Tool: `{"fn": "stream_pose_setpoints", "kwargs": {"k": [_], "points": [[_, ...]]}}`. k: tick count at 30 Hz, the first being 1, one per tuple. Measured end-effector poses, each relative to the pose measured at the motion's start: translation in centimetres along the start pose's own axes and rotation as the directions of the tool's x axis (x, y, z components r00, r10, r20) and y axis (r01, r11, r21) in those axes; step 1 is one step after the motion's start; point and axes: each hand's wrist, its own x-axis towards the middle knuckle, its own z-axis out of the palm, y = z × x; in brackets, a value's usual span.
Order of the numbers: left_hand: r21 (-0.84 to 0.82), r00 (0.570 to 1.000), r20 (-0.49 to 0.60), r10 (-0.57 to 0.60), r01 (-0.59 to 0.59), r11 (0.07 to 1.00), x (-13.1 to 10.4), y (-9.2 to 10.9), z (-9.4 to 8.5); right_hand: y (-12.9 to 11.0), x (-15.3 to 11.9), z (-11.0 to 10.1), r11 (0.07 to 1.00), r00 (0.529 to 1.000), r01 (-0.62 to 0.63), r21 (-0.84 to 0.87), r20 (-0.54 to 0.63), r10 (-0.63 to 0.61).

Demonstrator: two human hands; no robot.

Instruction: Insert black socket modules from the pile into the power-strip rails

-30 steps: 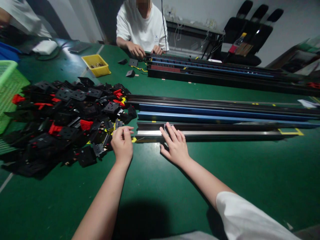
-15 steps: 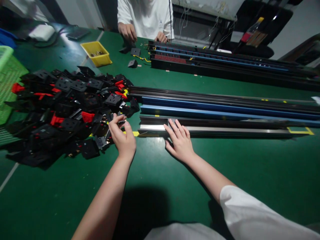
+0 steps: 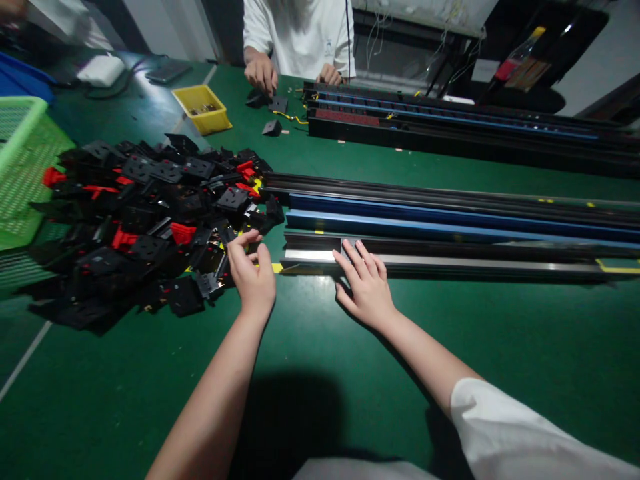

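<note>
My left hand [image 3: 251, 270] is at the right edge of a heap of black plastic parts [image 3: 150, 220] with red pieces among them. Its fingers are curled but apart, and I see nothing held in them. My right hand [image 3: 367, 283] lies spread, fingertips on a small dark piece in the nearest black rail [image 3: 475, 267], which has a silvery inner strip. Behind that rail run blue rails [image 3: 400, 227] and further black rails [image 3: 360, 184], side by side. The fingers hide most of the small piece.
A green basket [image 3: 37, 153] stands at the far left and a yellow tray [image 3: 203, 110] of small metal parts behind the heap. Across the green table [image 3: 300, 400], a person's hands are near dark parts and a long black housing [image 3: 450, 137].
The whole view has shifted slightly, so the table's contents appear further right. Both my hands keep nearly the same places at the heap and rail. The person's hand opposite has moved slightly over a dark part.
</note>
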Motion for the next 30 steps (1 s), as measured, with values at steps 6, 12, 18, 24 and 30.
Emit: {"fn": "stream_pose_setpoints", "kwargs": {"k": [6,12,18,24,30], "points": [[0.026,1.0,-0.005,-0.031,0.031,0.999,0.1,0.38,-0.02,0.06,-0.1,0.1,1.0,1.0,0.005,0.0,0.003,-0.005],[-0.05,0.997,0.06,-0.049,0.052,0.997,0.07,0.03,0.07,-0.02,-0.15,0.23,1.0,1.0,0.01,-0.011,-0.008,-0.01],[-0.014,1.0,-0.012,-0.009,0.009,1.0,0.06,-0.36,0.05,0.02,-0.14,0.27,1.0,1.0,0.009,-0.004,-0.002,-0.009],[-0.026,0.999,0.018,-0.039,0.039,0.999,0.09,-0.27,0.01,0.02,-0.12,0.2,1.0,1.0,0.008,0.001,-0.005,-0.008],[0.095,0.999,-0.006,0.051,-0.05,0.994,0.14,0.39,-0.1,0.01,-0.11,0.19,1.0,1.0,0.013,0.0,-0.006,-0.013]]}}
